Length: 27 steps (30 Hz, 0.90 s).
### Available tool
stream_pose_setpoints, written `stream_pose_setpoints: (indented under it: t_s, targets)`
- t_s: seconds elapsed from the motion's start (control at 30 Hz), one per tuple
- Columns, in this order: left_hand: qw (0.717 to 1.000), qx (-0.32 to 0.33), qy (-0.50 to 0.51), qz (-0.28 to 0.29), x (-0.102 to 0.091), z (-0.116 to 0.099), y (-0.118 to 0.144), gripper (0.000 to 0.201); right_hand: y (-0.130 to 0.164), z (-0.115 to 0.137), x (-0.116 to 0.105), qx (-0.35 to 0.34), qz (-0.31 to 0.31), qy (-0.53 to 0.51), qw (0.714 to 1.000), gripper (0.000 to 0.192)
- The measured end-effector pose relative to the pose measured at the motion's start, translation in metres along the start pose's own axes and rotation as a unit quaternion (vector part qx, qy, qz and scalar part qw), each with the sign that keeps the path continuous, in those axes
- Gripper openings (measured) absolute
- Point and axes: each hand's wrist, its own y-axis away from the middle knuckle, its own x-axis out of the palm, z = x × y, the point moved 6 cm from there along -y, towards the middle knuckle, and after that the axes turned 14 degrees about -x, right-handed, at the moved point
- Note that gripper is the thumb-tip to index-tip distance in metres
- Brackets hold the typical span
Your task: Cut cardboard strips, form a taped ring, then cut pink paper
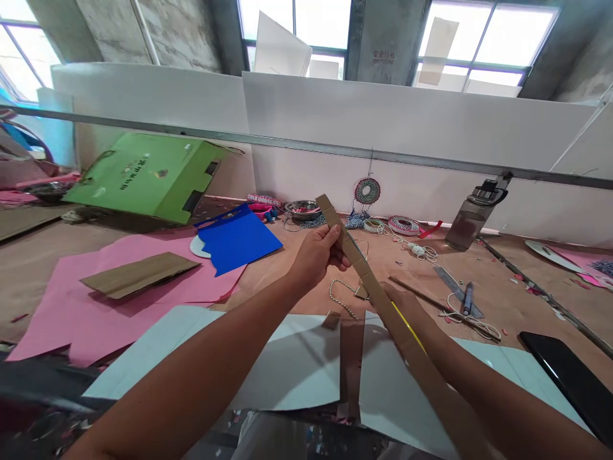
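I see a craft workshop in a raw industrial building. The pillars (378, 38) are bare concrete and the windows (483, 38) are large. The brown worktable (268, 268) is covered with pink paper (96, 306), a blue sheet (239, 239), cardboard pieces (136, 275), a green carton (143, 176), spools of cord (405, 225), scissors (454, 287) and small paper scraps.

Both arms are reaching forward; left hand (318, 252) is pinching the cardboard strip (368, 275) above the right hand (402, 306), which is gripping it lower
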Motion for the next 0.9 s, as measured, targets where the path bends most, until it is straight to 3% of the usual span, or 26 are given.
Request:
stream_pose_setpoints:
  t_s: [0.2,0.5,0.63,0.8,0.9]
  targets:
    - [0.998,-0.020,-0.017,0.055,0.016,0.012,0.002,0.029,0.000,0.007,-0.012,0.077,0.000,0.036,0.996,0.027]
    - [0.998,-0.012,-0.014,0.062,0.019,0.010,0.007,0.027,0.001,0.022,-0.010,0.028,-0.013,0.002,1.000,0.022]
    - [0.998,-0.025,-0.016,0.063,0.017,0.010,0.005,0.029,0.001,0.015,-0.008,0.039,-0.009,0.001,0.999,0.022]
    - [1.000,-0.003,-0.007,0.015,0.002,0.003,-0.001,0.030,-0.002,0.009,-0.007,0.042,-0.003,0.011,0.999,0.020]
    - [0.999,0.002,-0.022,0.027,0.006,0.005,0.000,0.029,-0.002,0.004,-0.009,0.051,-0.005,0.031,0.998,0.023]
